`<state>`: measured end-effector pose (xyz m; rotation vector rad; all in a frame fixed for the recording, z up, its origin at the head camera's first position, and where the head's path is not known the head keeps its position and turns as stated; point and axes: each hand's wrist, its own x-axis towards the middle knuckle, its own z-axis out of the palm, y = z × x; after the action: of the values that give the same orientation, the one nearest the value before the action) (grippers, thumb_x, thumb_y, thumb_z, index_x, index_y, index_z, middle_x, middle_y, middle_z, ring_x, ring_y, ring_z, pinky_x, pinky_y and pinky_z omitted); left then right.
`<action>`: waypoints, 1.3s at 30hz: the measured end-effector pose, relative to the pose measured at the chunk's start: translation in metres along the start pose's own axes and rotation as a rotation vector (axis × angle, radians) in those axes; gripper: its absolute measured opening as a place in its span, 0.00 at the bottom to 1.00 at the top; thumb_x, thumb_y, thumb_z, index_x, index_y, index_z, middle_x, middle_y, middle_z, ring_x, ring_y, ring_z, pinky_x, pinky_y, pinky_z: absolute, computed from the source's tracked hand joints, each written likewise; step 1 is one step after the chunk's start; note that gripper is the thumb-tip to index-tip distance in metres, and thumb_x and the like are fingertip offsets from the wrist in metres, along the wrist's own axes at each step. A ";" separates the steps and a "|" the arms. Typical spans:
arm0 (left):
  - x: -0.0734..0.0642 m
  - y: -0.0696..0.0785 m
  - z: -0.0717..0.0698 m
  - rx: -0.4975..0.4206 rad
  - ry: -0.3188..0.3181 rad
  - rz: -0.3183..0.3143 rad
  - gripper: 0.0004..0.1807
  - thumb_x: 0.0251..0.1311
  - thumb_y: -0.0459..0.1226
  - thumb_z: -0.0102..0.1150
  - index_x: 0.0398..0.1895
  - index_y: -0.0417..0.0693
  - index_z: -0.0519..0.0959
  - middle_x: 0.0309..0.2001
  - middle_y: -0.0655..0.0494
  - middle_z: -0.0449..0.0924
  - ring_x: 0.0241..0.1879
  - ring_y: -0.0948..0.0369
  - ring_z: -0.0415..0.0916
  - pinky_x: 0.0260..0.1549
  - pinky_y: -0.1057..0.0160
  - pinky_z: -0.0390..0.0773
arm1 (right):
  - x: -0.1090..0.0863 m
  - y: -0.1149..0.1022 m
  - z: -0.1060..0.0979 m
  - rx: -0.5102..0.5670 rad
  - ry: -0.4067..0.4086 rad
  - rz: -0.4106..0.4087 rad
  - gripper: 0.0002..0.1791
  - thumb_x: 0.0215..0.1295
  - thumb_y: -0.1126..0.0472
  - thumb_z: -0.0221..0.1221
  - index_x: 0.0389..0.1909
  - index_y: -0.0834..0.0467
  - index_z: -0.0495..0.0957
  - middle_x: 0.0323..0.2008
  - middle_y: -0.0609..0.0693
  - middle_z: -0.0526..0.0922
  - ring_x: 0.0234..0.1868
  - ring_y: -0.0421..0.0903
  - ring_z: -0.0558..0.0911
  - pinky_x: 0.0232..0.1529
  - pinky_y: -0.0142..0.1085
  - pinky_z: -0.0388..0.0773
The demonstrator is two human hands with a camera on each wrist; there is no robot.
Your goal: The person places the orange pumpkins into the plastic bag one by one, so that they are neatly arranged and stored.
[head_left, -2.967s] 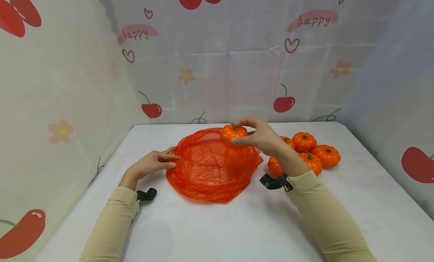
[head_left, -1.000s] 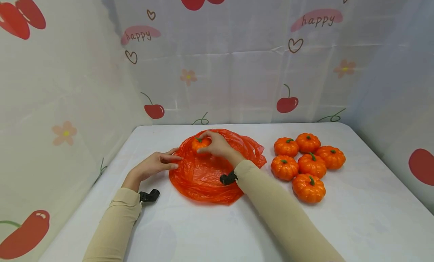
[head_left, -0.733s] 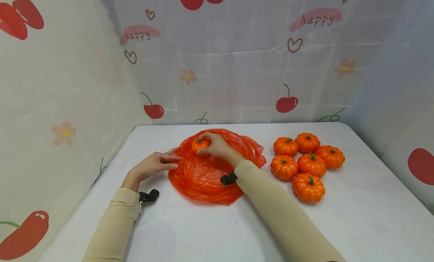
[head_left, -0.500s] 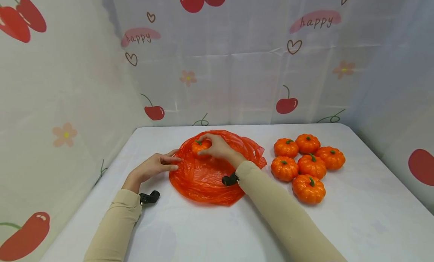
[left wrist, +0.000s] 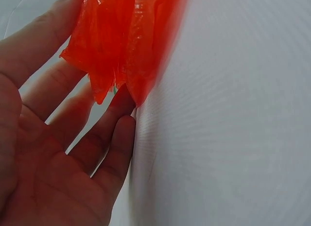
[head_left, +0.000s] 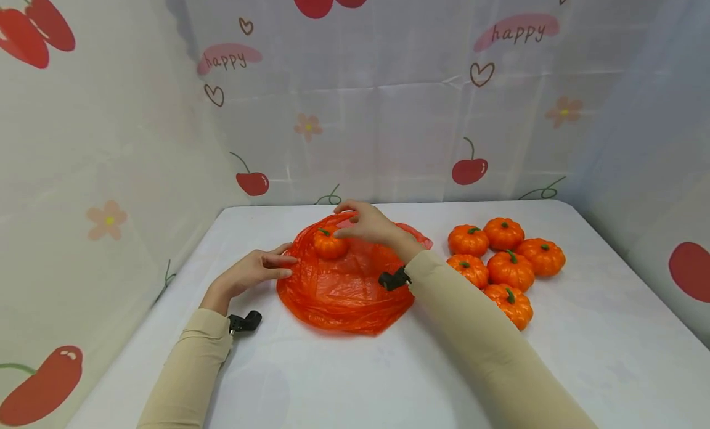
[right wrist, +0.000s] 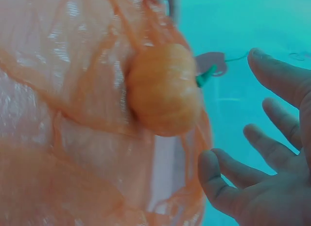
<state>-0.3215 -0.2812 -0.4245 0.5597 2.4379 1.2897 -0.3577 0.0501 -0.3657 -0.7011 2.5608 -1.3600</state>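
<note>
An orange plastic bag [head_left: 355,299] lies spread open on the white table, with one small orange pumpkin [head_left: 330,244] with a green stem inside its left part. My right hand [head_left: 374,224] hovers just right of this pumpkin, above the bag, holding nothing. In the right wrist view, the fingers [right wrist: 272,146] are spread apart from the pumpkin [right wrist: 164,90]. My left hand [head_left: 252,273] rests at the bag's left edge. In the left wrist view its fingers [left wrist: 56,85] are extended and touch the bag's thin folds [left wrist: 109,41].
Several more pumpkins [head_left: 509,270] sit in a cluster on the table [head_left: 333,379] to the right; my right sleeve [head_left: 477,318] partly covers the nearest ones. A printed curtain [head_left: 377,139] stands behind the table and along both sides.
My right hand carried the pumpkin leftwards into the bag and let it go; since then it has lifted a little up and right. The left hand stays at the bag's edge.
</note>
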 end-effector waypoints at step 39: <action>-0.001 -0.001 0.000 0.014 0.005 -0.032 0.27 0.63 0.50 0.70 0.64 0.55 0.82 0.82 0.56 0.55 0.84 0.47 0.43 0.76 0.39 0.59 | -0.176 0.008 -0.081 -0.049 -0.108 -0.031 0.32 0.61 0.50 0.73 0.65 0.42 0.74 0.70 0.47 0.74 0.73 0.60 0.71 0.63 0.54 0.80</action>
<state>-0.3211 -0.2822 -0.4252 0.5203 2.4516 1.2639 -0.2342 0.1968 -0.3394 -0.8030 2.5165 -1.2368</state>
